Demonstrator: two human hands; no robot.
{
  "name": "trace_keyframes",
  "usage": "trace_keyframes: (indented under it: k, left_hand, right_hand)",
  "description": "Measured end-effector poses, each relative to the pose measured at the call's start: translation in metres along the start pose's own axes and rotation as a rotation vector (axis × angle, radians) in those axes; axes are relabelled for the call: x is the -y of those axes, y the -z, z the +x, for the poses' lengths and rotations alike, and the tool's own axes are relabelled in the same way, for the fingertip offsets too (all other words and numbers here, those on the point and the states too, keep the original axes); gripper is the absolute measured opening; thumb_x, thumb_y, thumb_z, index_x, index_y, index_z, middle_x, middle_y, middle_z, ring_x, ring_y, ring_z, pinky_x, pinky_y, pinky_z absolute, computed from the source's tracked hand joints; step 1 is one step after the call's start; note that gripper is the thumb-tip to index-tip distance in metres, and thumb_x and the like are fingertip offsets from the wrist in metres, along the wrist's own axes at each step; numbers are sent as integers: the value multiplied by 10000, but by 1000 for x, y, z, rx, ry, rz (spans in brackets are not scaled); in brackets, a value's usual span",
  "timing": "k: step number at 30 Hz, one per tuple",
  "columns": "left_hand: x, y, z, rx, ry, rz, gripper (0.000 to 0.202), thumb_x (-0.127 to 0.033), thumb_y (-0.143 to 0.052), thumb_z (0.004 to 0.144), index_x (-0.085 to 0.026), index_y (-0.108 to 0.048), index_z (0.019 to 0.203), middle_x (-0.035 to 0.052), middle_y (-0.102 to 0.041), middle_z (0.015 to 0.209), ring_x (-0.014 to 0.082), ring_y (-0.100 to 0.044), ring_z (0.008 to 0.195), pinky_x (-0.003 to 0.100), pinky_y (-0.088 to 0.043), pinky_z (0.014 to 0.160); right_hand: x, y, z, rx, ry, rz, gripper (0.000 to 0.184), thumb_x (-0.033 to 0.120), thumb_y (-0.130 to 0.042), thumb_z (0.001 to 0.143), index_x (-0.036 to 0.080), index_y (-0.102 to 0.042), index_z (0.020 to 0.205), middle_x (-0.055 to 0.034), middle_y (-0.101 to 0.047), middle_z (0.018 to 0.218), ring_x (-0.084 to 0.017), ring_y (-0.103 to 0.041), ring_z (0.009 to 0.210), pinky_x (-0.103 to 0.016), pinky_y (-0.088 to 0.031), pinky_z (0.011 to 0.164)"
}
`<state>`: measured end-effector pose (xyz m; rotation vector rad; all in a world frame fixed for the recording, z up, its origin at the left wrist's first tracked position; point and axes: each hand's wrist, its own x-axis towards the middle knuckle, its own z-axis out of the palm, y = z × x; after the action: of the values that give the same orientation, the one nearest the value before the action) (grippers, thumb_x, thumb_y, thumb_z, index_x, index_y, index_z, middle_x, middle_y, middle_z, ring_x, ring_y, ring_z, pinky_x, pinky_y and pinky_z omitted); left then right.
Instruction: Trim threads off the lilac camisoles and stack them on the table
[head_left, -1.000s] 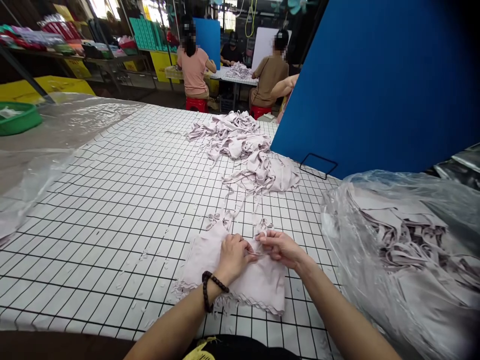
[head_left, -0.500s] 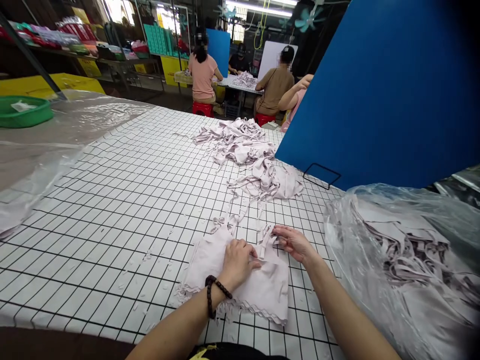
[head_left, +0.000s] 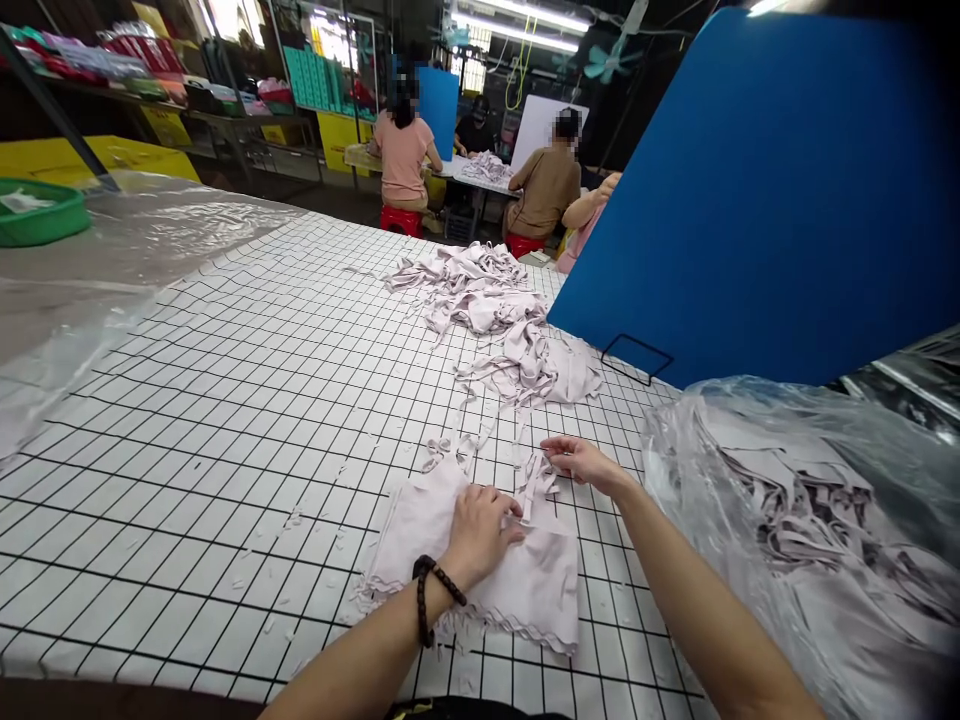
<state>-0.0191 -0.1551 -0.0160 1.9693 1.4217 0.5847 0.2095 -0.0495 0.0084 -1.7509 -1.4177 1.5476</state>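
A flat stack of pale pink strappy tops (head_left: 525, 590), with scalloped hems towards me, lies on the table in front of me. My left hand (head_left: 484, 535) rests on the upper middle of the stack, fingers stretched over the cloth and thumb apart. Just off the stack's upper right corner is my right hand (head_left: 585, 463), its fingers extended beside the looped straps (head_left: 537, 485). Whether those fingertips touch the straps is hard to see. Another bundle of straps (head_left: 442, 455) lies at the upper left corner.
A loose heap of similar pieces (head_left: 484, 300) lies farther back. On the right are a clear plastic bag (head_left: 675, 470) of folded pieces and a tilted blue board (head_left: 735, 220) on a wire stand (head_left: 637, 358). Small scraps dot the grid cloth (head_left: 225, 430). Several people sit beyond.
My right hand has moved slightly up and away from the straps, which now lie on the stack's corner. My left hand stays on the stack. The view has shifted a little.
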Motion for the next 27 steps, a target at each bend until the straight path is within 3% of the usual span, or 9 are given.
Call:
trace_keyframes:
  k: [3, 6, 10, 15, 19, 23, 27]
  left_hand:
    - [0, 1, 0, -4, -8, -4, 256, -362, -747, 711, -274, -644, 929, 4, -602, 968, 227, -466, 989, 360, -297, 856]
    - [-1, 1, 0, 0, -8, 1, 249, -372, -734, 722, -263, -647, 928, 14, -602, 980, 234, -467, 998, 365, -300, 859]
    - [0, 0, 1, 6, 3, 12, 256, -385, -729, 724, -258, -650, 932, 20, -601, 990, 240, -467, 1007, 363, -306, 848]
    - [1, -2, 1, -4, -9, -18, 247, -363, -748, 706, -261, -647, 907, 11, -610, 964, 233, -474, 987, 365, -319, 852]
    - [-6, 8, -3, -30, 7, -107, 286, -359, -720, 726, -248, -640, 977, 31, -607, 1002, 241, -485, 1000, 392, -347, 889]
    - [-11, 29, -9, -111, 23, -458, 327, -368, -590, 829, -246, -580, 1132, 54, -575, 1148, 216, -500, 1081, 356, -420, 902]
    - [10, 41, -7, -183, 224, -949, 378, -368, -551, 864, -174, -519, 1187, 101, -602, 1117, 190, -576, 1027, 332, -467, 896]
  right_hand:
    - [5, 2, 4, 127, 27, -36, 417, 205, -686, 580, 153, -666, 993, 6, -604, 735, -43, -405, 471, -160, -210, 375]
    - [7, 3, 10, 146, 75, -107, 324, 213, -708, 546, 130, -674, 858, 29, -556, 621, -70, -456, 512, -180, -307, 450]
    - [3, 0, 17, 80, 118, -160, 210, 248, -705, 552, 135, -609, 700, 35, -546, 577, -94, -489, 537, -211, -364, 517]
    - [1, 4, 14, -169, 144, -356, 176, 289, -671, 617, 169, -546, 642, 33, -554, 587, -101, -482, 547, -215, -339, 515]
    - [27, 5, 15, -93, 94, -505, 299, 222, -778, 492, 166, -600, 726, 0, -618, 629, -125, -510, 531, -229, -338, 489]
    - [78, -32, 47, -260, 302, -587, 152, 255, -646, 698, 179, -632, 829, -47, -675, 888, -170, -594, 800, -244, -410, 658]
    - [114, -92, 99, -342, 257, -560, 211, 302, -637, 720, 150, -635, 867, -114, -665, 981, -243, -583, 954, -294, -416, 748]
